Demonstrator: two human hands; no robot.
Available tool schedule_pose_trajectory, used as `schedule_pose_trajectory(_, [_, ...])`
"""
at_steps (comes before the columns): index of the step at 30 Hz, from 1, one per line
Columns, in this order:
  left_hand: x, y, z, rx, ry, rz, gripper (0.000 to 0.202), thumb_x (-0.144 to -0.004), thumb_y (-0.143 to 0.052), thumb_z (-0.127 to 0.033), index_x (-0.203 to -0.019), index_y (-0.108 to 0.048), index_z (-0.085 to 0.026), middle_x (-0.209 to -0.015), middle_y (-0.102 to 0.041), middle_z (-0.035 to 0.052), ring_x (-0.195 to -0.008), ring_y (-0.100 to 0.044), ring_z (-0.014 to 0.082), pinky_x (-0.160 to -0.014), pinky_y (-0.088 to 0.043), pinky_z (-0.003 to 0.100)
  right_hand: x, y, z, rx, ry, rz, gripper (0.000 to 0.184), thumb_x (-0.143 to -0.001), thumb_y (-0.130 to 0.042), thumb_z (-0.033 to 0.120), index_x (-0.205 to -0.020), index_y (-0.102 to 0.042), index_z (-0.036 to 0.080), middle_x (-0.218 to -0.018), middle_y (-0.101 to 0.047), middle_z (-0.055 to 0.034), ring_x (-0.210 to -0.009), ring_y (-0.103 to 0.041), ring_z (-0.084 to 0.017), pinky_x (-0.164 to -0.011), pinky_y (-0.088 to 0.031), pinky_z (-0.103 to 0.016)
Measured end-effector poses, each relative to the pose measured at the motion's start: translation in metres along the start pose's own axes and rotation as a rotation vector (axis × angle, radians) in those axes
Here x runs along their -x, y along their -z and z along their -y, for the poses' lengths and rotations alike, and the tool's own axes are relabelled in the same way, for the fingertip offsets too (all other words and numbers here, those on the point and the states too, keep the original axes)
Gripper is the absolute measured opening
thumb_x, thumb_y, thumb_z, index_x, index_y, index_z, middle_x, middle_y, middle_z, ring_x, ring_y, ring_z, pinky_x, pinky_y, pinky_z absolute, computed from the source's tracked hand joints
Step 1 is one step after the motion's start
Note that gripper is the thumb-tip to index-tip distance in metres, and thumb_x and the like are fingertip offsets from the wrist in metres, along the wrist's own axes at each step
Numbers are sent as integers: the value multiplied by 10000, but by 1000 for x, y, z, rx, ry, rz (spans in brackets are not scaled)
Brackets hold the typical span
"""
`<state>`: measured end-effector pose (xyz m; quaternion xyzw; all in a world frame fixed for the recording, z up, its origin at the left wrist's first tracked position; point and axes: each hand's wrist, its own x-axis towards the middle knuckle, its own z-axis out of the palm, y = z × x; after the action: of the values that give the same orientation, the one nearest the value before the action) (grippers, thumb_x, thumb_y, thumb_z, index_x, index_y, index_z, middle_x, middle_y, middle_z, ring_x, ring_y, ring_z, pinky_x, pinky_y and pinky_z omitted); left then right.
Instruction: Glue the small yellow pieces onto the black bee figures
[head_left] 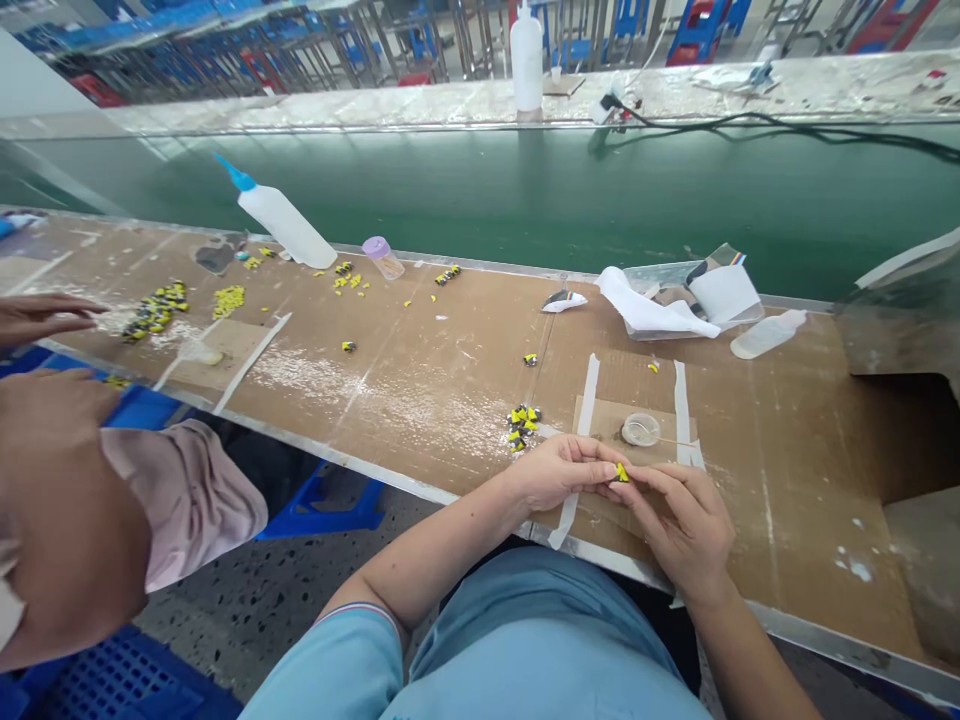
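Between my two hands is a small yellow-and-black piece (621,473), too small to name more exactly. My left hand (562,470) pinches it from the left between thumb and fingers. From the other side, the fingertips of my right hand (686,515) close on the same piece. Just beyond my hands a shallow clear dish (640,430) rests on a taped cardboard patch, with a thin stick lying beside it. A small heap of similar yellow-and-black pieces (523,425) lies to the left of my left hand, and a single one (530,360) sits farther back.
A co-worker's hands (52,320) are at the left, near more such pieces (155,310). Along the back stand a tilted white bottle (281,220), a lidded jar (383,257), an open plastic bag (675,300) and a small bottle (769,334). A green belt (450,190) runs behind the cardboard-covered bench.
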<state>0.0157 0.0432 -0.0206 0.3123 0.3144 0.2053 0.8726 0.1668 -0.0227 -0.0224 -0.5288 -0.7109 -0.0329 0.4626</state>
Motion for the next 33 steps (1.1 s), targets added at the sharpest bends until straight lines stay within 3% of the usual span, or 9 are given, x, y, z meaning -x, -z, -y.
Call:
schedule_pose_trajectory(3, [1,3,-8,-226,-121,-85,374,-644,-767,-409,-860,-670,-119,-770,-683,53,-700,-630,126,-788,-488,292,-1,7,-1,7,-21,-4,126,-803,-670,234,-925,-638,242,-794,-633,-10,-671,-593,-132,-622,-491,-281])
schedule_pose_trajectory(6, [1,12,-28,-671,-294,-337,178,-771,-642,-229,-931,-650,-154,-851,-688,55,-794,-628,144,-810,-477,293,0,16,-7,35,-65,-25,84,-796,-672,230,-877,-659,245,-770,-625,-6,-656,-580,-135,-617,-476,-287])
schedule_pose_trajectory(10, [-5,32,-60,-1216,-390,-637,178,-795,-544,-107,-922,-645,-179,-913,-687,60,-921,-613,193,-891,-445,344,1,24,-15,90,-104,-69,62,-794,-673,234,-855,-663,239,-766,-620,-6,-655,-567,-136,-623,-460,-288])
schedule_pose_trajectory(16, [-4,47,-78,-1362,-432,-766,239,-765,-542,-44,-946,-655,-152,-1024,-656,86,-980,-591,188,-898,-436,310,4,26,-22,194,-194,-56,125,-835,-622,328,-805,-664,214,-738,-618,-21,-638,-550,-143,-609,-436,-296])
schedule_pose_trajectory(18, [4,45,-76,-1401,-391,-734,185,-761,-584,-95,-923,-659,-143,-973,-651,88,-936,-588,194,-860,-445,310,3,26,-25,214,-233,-32,236,-853,-575,420,-786,-661,210,-698,-618,-26,-620,-547,-155,-586,-422,-309])
schedule_pose_trajectory(23, [19,36,-67,-1608,-238,-450,97,-694,-668,-129,-785,-653,-161,-832,-635,64,-873,-568,220,-837,-430,338,0,23,-33,185,-330,35,429,-837,-492,595,-790,-661,204,-670,-648,-41,-601,-574,-182,-564,-411,-324])
schedule_pose_trajectory(29, [21,31,-57,-1683,-218,-475,197,-759,-476,-26,-836,-615,-143,-938,-597,110,-918,-549,236,-825,-436,359,2,20,-37,154,-352,61,451,-840,-477,601,-782,-670,197,-650,-653,-38,-612,-601,-179,-567,-426,-307])
schedule_pose_trajectory(33, [22,30,-58,-1499,-345,-492,203,-794,-456,-34,-887,-593,-150,-1029,-565,93,-984,-547,195,-897,-433,345,3,21,-39,106,-391,53,432,-818,-515,594,-832,-675,192,-697,-666,-40,-624,-604,-174,-599,-452,-308])
